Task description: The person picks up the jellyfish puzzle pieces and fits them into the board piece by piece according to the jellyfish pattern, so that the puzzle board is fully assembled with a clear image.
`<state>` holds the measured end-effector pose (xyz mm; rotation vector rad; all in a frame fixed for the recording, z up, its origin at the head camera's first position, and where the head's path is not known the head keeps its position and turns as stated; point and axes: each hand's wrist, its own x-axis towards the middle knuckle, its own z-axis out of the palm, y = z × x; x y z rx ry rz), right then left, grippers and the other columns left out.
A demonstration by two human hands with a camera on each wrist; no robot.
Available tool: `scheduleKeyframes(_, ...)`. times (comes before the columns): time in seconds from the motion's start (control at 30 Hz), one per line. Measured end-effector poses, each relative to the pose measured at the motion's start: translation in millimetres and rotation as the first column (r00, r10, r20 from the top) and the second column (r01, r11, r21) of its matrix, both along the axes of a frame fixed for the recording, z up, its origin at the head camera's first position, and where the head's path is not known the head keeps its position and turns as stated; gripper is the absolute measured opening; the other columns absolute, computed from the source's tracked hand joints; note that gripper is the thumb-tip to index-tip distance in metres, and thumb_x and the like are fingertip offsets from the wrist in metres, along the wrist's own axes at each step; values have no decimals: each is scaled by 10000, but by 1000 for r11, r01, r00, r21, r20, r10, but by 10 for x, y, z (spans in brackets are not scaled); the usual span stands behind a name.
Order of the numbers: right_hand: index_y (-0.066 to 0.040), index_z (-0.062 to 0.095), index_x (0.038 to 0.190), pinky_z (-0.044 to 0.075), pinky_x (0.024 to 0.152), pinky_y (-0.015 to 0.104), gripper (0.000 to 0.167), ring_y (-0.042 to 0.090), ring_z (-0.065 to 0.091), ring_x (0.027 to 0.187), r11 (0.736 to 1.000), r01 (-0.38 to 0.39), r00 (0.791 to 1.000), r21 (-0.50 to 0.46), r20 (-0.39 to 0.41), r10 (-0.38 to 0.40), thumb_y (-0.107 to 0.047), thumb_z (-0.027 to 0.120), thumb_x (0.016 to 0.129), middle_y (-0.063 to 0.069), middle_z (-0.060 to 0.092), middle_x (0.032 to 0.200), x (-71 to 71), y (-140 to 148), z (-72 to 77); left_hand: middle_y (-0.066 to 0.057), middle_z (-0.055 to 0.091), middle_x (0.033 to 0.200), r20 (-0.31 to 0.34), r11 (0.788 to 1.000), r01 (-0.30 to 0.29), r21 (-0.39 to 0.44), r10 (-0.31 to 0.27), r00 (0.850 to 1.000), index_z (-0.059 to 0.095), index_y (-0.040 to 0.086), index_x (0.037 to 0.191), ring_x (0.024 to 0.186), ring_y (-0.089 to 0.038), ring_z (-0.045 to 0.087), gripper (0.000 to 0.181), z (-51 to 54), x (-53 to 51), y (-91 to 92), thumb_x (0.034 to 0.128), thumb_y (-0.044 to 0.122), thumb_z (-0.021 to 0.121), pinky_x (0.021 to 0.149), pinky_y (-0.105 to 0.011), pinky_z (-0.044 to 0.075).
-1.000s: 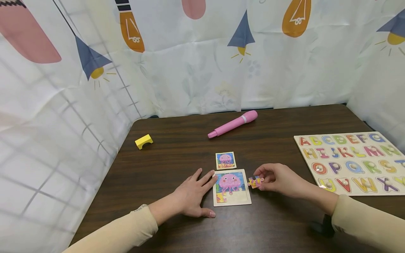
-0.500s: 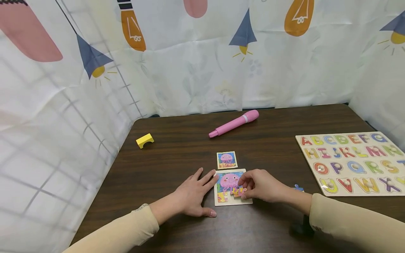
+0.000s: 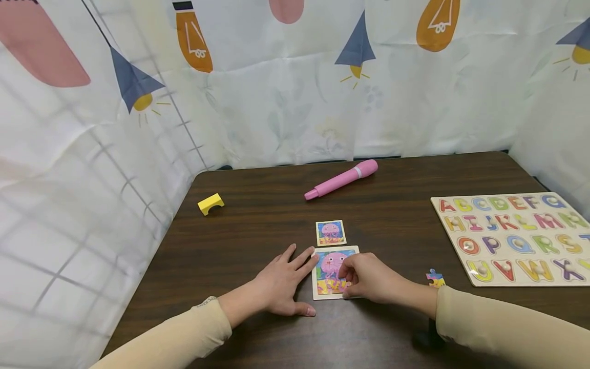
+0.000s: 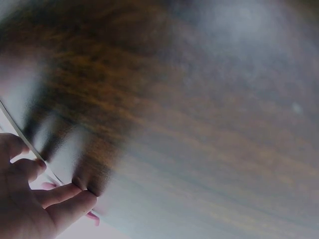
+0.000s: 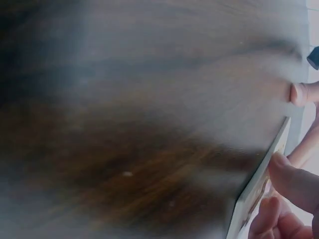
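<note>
A square jigsaw board (image 3: 315, 281) with a pink jellyfish picture lies flat on the dark table. My left hand (image 3: 287, 284) rests spread beside it, index and middle fingertips touching its left edge. Over the board's lower right, my right hand (image 3: 373, 279) has curled fingers and thumb on a yellow and pink puzzle piece (image 3: 338, 288) in the bottom row. The hand covers the lower right corner. In the right wrist view, its thumb is at the rim of the board (image 5: 259, 174). Another puzzle piece (image 3: 435, 278), blue and yellow, lies by the right sleeve.
A small jellyfish picture card (image 3: 330, 233) lies just behind the board. Farther back is a pink toy microphone (image 3: 341, 180). A yellow arch block (image 3: 211, 204) stands at left, and a wooden alphabet board (image 3: 511, 238) lies at right. Printed curtain (image 3: 276, 102) surrounds the table.
My right hand has carried the yellow and pink piece leftward from beside the board into its bottom row. The blue and yellow piece has come into view by the sleeve. My left hand stays put.
</note>
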<state>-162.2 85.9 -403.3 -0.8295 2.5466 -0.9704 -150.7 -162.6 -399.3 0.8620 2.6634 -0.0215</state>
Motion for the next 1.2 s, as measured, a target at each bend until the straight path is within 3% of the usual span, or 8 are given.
scheduleKeyframes(0.33, -76, 710, 926, 469, 612, 188, 299, -4, 508, 654, 1000, -14, 1000, 19, 4, 14, -148, 924, 729, -67, 604, 745, 6, 1, 12, -21, 168, 1732, -2, 1000, 0, -5, 0, 1000, 234, 208, 1645, 1550, -463, 217, 1068, -1, 0, -3, 828, 778, 620, 1197, -550, 350)
scheduleKeyframes(0.47, -67, 735, 1035, 499, 663, 199, 295, -2, 544, 735, 994, -101, 988, 45, -110, 105, -146, 884, 793, -51, 650, 877, 25, 88, 10, -18, 154, 1735, 7, 1000, -3, -8, 3, 1000, 221, 209, 1648, 1555, -459, 204, 1068, 0, -2, 1, 834, 773, 620, 1203, -551, 340)
scheduleKeyframes(0.53, -75, 747, 1110, 530, 724, 227, 297, 42, 584, 829, 981, -166, 954, 103, -234, 186, -151, 847, 841, -28, 675, 978, 46, 160, 5, -15, 147, 1737, 9, 1000, -3, -11, 4, 1000, 214, 212, 1650, 1558, -457, 199, 1068, 4, -1, 3, 836, 773, 618, 1204, -550, 338)
scheduleKeyframes(0.6, -112, 739, 1204, 558, 827, 281, 323, 110, 614, 971, 957, -219, 895, 190, -352, 274, -184, 800, 895, 1, 684, 1113, 69, 238, -2, -13, 147, 1737, 7, 1000, -3, -14, 3, 1000, 214, 214, 1650, 1558, -457, 199, 1068, 7, -2, 5, 835, 775, 616, 1203, -550, 340)
scheduleKeyframes(0.67, -160, 701, 1308, 556, 955, 376, 371, 213, 612, 1161, 926, -250, 844, 282, -405, 352, -256, 740, 952, 39, 663, 1276, 89, 309, -4, -9, 148, 1736, 5, 1000, -2, -19, 2, 1000, 214, 218, 1650, 1558, -453, 201, 1068, 5, -3, 6, 833, 779, 613, 1202, -548, 342)
scheduleKeyframes(0.7, -182, 675, 1354, 542, 997, 418, 395, 264, 591, 1239, 913, -262, 831, 314, -408, 379, -300, 704, 978, 55, 638, 1353, 96, 338, -7, -7, 147, 1736, 2, 1000, -1, -22, 1, 1000, 214, 219, 1650, 1559, -451, 202, 1069, 2, -4, 6, 832, 783, 609, 1202, -547, 342)
scheduleKeyframes(0.87, -256, 542, 1498, 435, 1116, 567, 514, 426, 389, 1479, 872, -281, 853, 400, -313, 418, -479, 554, 1034, 88, 443, 1606, 114, 416, 0, -6, 147, 1736, 7, 1000, -2, -24, 2, 1000, 214, 224, 1650, 1560, -448, 203, 1069, 0, -9, 5, 830, 785, 608, 1200, -552, 345)
scheduleKeyframes(1.2, -299, 502, 1525, 432, 1130, 543, 525, 409, 368, 1499, 858, -288, 855, 425, -289, 430, -466, 564, 1031, 84, 414, 1626, 133, 450, -25, -5, 143, 1737, 13, 1000, -4, -23, 4, 1000, 211, 229, 1651, 1561, -448, 198, 1069, -7, -15, 12, 828, 788, 603, 1205, -554, 337)
